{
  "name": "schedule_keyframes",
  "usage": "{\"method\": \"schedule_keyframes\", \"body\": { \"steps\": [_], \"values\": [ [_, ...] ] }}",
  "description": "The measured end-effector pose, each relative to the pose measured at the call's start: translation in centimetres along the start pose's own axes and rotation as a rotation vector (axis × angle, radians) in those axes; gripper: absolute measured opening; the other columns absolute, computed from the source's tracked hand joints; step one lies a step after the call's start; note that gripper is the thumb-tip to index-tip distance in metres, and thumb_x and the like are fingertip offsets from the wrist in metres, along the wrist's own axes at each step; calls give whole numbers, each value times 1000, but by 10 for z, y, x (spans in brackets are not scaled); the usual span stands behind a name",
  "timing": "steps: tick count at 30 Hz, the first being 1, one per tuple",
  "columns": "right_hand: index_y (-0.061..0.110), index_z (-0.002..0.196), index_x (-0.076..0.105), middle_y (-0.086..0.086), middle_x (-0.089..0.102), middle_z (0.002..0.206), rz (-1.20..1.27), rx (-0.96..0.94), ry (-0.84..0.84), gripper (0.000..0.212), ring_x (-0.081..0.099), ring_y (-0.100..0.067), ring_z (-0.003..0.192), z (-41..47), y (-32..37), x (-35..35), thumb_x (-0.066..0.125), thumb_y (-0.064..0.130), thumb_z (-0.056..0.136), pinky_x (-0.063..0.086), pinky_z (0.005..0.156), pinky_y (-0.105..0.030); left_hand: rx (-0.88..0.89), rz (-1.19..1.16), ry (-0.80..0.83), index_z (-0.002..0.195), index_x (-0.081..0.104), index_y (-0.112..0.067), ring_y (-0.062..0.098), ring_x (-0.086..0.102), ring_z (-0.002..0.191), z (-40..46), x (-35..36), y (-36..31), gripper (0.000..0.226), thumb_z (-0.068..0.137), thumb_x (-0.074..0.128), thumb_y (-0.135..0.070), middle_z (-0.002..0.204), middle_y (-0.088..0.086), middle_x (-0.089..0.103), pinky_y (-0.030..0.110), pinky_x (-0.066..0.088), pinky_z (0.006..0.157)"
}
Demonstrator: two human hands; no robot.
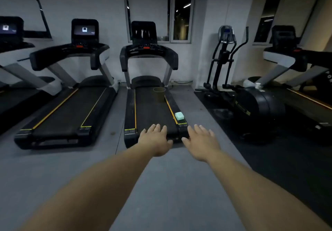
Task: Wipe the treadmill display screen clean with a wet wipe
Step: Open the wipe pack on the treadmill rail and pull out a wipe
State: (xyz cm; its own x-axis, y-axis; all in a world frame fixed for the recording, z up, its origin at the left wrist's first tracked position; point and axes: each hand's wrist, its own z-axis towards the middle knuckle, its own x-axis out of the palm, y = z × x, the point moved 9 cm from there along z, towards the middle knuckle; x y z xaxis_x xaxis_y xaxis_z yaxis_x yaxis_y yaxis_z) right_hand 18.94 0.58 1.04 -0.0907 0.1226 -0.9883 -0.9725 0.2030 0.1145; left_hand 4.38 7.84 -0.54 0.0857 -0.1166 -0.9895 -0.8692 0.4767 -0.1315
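Observation:
A black treadmill [149, 112] stands straight ahead, its dark display screen [143, 32] upright at the far end under the window. A pale green wet wipe pack [179, 116] lies on the treadmill's right side rail near the back end. A brown bin [159, 94] sits on the belt further up. My left hand [155, 140] and my right hand [201, 141] are stretched out side by side, palms down, fingers straight, holding nothing. Both hover in front of the treadmill's rear edge, short of the pack.
Another treadmill [71, 108] with a lit screen [84, 29] stands to the left, a third at the far left edge. An elliptical trainer [233, 86] and another treadmill [294, 65] stand on the right. Grey floor [161, 185] lies between me and the machines.

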Motion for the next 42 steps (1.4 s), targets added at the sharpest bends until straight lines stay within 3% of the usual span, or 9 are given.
{"method": "schedule_keyframes", "body": {
  "steps": [9,16,24,31,35,42],
  "values": [
    [20,164,11,-6,8,173,3,54,-5,65,0,-22,160,116,24,79,24,51,108,2,129,-47,92,40,-65,163,1,-21,23,-7,158,119,38,79,76,103,30,-57,173,6,-1,50,3,127],
    [20,164,9,-7,6,173,2,67,-14,65,-2,-22,160,195,18,136,24,50,109,0,129,-47,139,16,-64,164,-1,-21,21,-12,158,209,75,92,73,105,26,-56,173,5,-5,48,0,128],
    [19,164,10,-10,8,173,22,28,-9,66,0,-25,160,306,-54,191,26,51,108,0,129,-49,122,13,-60,164,-1,-20,22,-14,157,340,112,66,74,105,27,-56,172,6,-7,47,0,128],
    [18,164,10,-10,7,173,13,-23,16,68,-2,-24,160,415,-132,203,17,52,106,-1,129,-50,74,-4,-32,163,-1,-19,20,-16,157,455,129,30,75,104,26,-57,172,6,-8,48,-1,127],
    [18,164,10,-9,7,173,20,-46,0,66,-2,-24,160,478,-160,220,18,51,107,-1,129,-50,62,-10,-44,163,-3,-20,22,-17,156,529,133,23,82,101,33,-60,172,7,-11,48,-2,127],
    [16,161,24,-12,24,169,-8,-41,11,72,13,-28,159,607,-181,261,14,55,102,10,128,-54,105,27,0,162,-9,-20,24,-19,156,666,157,46,96,95,41,-65,171,8,-15,50,0,127]
  ]
}}
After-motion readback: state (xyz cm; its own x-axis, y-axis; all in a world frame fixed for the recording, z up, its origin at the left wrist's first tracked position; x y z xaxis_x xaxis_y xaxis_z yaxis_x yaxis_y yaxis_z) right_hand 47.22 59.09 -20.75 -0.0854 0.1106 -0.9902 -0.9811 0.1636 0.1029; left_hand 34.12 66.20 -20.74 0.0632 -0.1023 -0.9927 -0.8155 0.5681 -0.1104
